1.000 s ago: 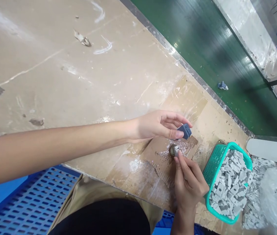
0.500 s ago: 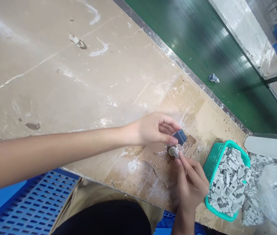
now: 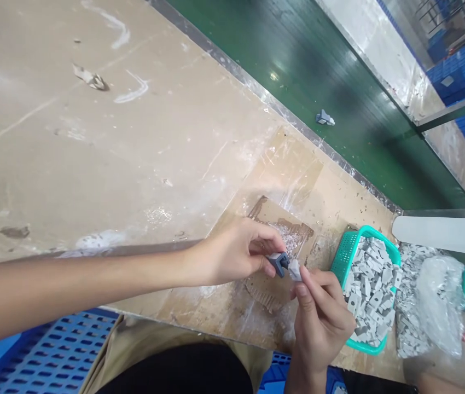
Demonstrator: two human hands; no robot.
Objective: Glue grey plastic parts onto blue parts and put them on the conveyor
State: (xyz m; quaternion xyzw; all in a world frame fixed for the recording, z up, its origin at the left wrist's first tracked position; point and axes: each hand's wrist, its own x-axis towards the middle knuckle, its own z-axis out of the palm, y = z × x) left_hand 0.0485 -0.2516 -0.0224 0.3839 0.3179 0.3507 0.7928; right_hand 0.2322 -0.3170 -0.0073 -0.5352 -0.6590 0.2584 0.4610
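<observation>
Between the thumb and fingers of my left hand (image 3: 243,254) is a small dark blue-grey plastic block (image 3: 277,263), its hollow side turned toward my right hand. My right hand (image 3: 320,309) pinches a small whitish-grey piece (image 3: 295,270) by its end. The two parts are close together over the bench, and whether they touch I cannot tell. Beneath them lies a worn brown board (image 3: 271,293) smeared with white residue. A green basket (image 3: 381,349), just right of my right hand, holds many light grey plastic pieces (image 3: 370,290).
A similar assembled part (image 3: 324,117) sits on the green conveyor belt (image 3: 253,49) beyond the bench edge. Bagged grey pieces (image 3: 415,306) and clear plastic film (image 3: 440,301) are right of the basket, below a white bar (image 3: 441,234). A scrap (image 3: 89,77) lies on the bench (image 3: 167,137).
My left hand has turned the dark block so its hollow side faces the whitish piece, and brought it lower. The whitish piece has been raised off the board area. The whole view has shifted.
</observation>
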